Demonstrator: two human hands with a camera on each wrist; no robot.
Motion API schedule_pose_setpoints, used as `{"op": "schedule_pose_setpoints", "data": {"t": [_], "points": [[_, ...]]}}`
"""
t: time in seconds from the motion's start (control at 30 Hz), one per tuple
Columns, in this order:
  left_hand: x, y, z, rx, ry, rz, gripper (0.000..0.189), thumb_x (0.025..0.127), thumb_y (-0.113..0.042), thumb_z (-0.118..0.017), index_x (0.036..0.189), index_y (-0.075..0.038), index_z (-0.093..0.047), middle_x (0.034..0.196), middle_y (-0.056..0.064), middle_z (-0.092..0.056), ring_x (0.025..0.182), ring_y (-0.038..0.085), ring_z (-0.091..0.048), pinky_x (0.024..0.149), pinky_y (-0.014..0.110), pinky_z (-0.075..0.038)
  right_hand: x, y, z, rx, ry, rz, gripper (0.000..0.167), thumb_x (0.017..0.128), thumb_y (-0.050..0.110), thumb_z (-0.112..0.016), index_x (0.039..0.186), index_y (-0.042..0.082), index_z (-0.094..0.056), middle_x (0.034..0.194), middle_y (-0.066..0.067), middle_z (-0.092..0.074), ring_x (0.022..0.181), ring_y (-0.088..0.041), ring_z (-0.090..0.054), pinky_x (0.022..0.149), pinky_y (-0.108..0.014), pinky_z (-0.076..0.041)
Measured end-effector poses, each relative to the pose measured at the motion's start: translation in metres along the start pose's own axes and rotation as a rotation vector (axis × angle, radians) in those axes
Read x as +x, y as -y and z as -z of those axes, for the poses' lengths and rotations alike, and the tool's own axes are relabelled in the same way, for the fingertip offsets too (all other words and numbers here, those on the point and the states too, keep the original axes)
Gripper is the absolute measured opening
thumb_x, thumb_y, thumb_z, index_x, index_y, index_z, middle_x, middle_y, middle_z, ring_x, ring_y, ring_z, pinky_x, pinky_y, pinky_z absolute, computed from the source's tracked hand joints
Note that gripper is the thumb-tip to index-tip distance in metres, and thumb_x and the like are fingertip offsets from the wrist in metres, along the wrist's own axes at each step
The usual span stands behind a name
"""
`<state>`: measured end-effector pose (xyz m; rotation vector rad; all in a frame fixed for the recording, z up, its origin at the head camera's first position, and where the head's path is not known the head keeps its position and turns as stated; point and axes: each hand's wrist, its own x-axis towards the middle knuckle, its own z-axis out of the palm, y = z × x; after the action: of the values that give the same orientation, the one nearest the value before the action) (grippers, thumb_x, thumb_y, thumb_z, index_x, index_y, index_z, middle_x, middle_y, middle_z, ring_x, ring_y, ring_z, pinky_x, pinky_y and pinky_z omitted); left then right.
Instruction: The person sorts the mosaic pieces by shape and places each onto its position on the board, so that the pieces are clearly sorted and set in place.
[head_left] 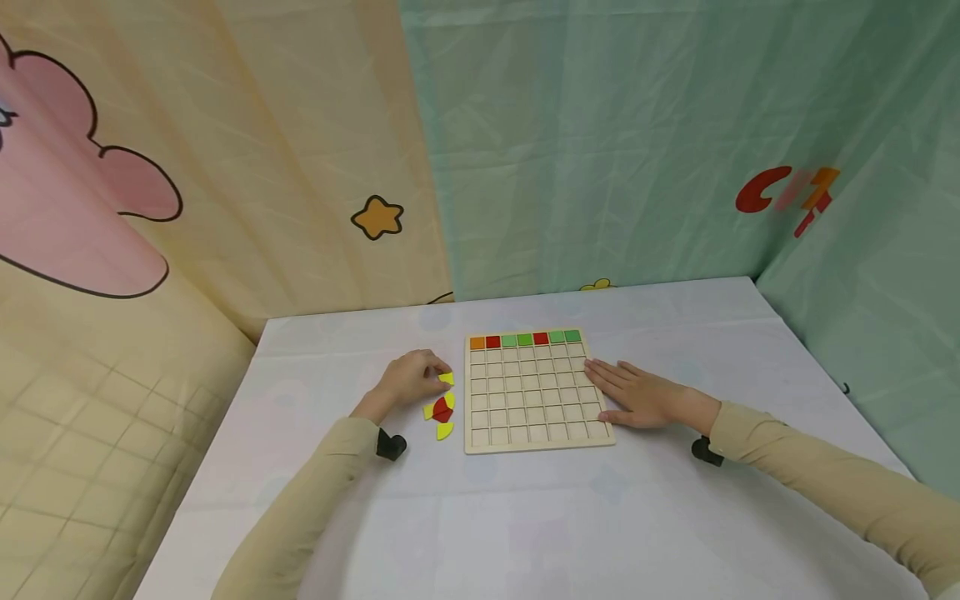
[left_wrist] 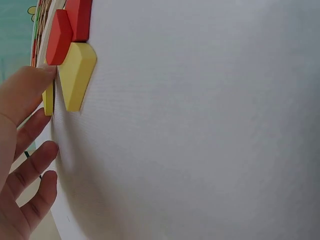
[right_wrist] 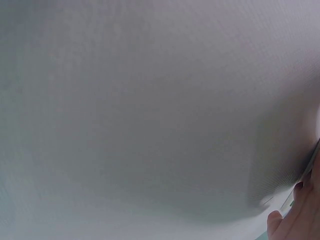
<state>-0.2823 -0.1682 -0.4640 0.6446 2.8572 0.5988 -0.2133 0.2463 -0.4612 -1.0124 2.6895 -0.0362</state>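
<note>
Beside the left edge of a square wooden grid board [head_left: 498,399], my left hand [head_left: 411,377] pinches a yellow tile [head_left: 447,378] with a rounded edge. The left wrist view has this tile upright on its edge between thumb and index finger. Just below that hand lies a small group of loose tiles: red ones [head_left: 442,410] overlapping a yellow one [head_left: 428,412], with another yellow tile [head_left: 445,431] nearer me. My right hand [head_left: 641,396] rests with fingers spread on the board's right edge; in the right wrist view only part of it shows.
Along the board's far row sit several square tiles, among them an orange tile [head_left: 477,342], a red tile [head_left: 492,342] and a green tile [head_left: 572,336]. A white cloth [head_left: 525,517] covers the table. Patterned curtains [head_left: 315,167] stand behind it.
</note>
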Motion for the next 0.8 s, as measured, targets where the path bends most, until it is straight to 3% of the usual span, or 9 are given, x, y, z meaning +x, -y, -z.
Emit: {"op": "schedule_pose_setpoints", "data": {"t": [0.4, 0.8], "points": [[-0.0003, 0.0006, -0.0003, 0.010, -0.013, 0.018, 0.029, 0.082, -0.033, -0.076, 0.108, -0.019, -0.074, 0.097, -0.005, -0.067, 0.084, 0.015, -0.052, 0.073, 0.027, -0.042, 0.0012, -0.0013, -0.0019, 0.001, 0.004, 0.000, 0.079, 0.099, 0.054, -0.037, 0.153, 0.000, -0.014, 0.161, -0.017, -0.010, 0.148, -0.035, -0.013, 0.117, -0.056, -0.016], [0.0037, 0.0016, -0.0020, 0.008, -0.041, -0.011, 0.030, 0.082, -0.034, -0.076, 0.108, -0.019, -0.074, 0.098, -0.005, -0.068, 0.084, 0.015, -0.053, 0.073, 0.026, -0.045, 0.0011, -0.0014, -0.0020, 0.003, 0.007, -0.007, 0.080, 0.099, 0.054, -0.037, 0.153, 0.000, -0.014, 0.161, -0.016, -0.010, 0.148, -0.035, -0.012, 0.117, -0.056, -0.016]]}}
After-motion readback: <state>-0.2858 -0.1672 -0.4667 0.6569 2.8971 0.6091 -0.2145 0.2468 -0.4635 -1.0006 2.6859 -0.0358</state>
